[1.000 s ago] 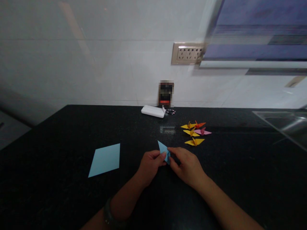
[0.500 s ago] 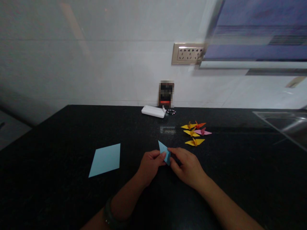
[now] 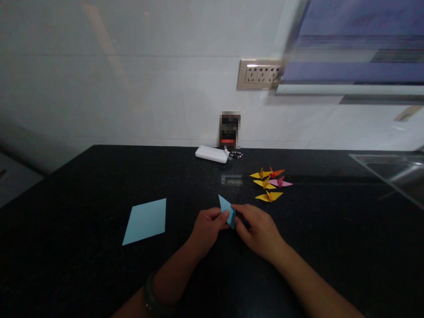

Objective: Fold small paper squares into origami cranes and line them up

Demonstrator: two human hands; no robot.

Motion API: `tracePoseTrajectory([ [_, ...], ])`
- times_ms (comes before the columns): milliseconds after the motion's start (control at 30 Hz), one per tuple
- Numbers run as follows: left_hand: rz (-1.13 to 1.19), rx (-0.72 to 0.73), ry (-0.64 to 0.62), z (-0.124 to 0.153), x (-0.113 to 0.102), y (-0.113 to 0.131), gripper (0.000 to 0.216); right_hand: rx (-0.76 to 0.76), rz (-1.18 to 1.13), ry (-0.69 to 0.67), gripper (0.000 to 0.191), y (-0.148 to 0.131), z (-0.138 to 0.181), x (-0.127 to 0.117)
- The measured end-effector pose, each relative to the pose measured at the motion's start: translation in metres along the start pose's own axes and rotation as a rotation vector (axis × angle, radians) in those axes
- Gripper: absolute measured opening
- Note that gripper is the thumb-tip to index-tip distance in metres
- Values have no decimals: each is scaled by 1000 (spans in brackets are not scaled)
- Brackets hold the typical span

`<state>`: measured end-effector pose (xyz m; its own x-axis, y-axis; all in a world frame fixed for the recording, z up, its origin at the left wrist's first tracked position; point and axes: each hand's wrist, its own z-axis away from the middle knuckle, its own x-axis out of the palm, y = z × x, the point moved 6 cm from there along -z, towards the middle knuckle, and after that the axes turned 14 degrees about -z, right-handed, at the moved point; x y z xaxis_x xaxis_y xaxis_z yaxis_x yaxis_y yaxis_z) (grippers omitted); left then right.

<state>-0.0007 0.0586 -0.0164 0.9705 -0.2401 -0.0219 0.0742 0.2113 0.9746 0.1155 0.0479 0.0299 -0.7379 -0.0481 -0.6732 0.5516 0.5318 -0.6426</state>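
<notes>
A small piece of folded light-blue origami paper [image 3: 225,206] is held between my two hands just above the black countertop. My left hand [image 3: 209,227] pinches it from the left, thumb on top and fingers underneath. From the right, my right hand [image 3: 260,227] grips its edge between thumb and index finger. Part of the paper is hidden behind the left thumb. A flat light-blue paper sheet [image 3: 147,222] lies to the left of my hands. Several folded paper cranes in yellow, orange and pink, among them a yellow crane [image 3: 269,196], sit beyond my right hand.
Near the wall, a white power bank [image 3: 212,154] with a beaded strap [image 3: 236,154] lies before a blurred-out upright box [image 3: 229,130]. A metal sink [image 3: 397,170] is set into the counter at the right. A socket panel [image 3: 260,74] is on the wall.
</notes>
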Motion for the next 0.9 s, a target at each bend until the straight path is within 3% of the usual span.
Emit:
tracePoseTrajectory([
  [633,-16,-5,-21,2,2,2,24,-4,32,6,27,0,0,0],
  [900,-129,36,-27,0,2,1,25,47,54,-15,32,2,0,3],
])
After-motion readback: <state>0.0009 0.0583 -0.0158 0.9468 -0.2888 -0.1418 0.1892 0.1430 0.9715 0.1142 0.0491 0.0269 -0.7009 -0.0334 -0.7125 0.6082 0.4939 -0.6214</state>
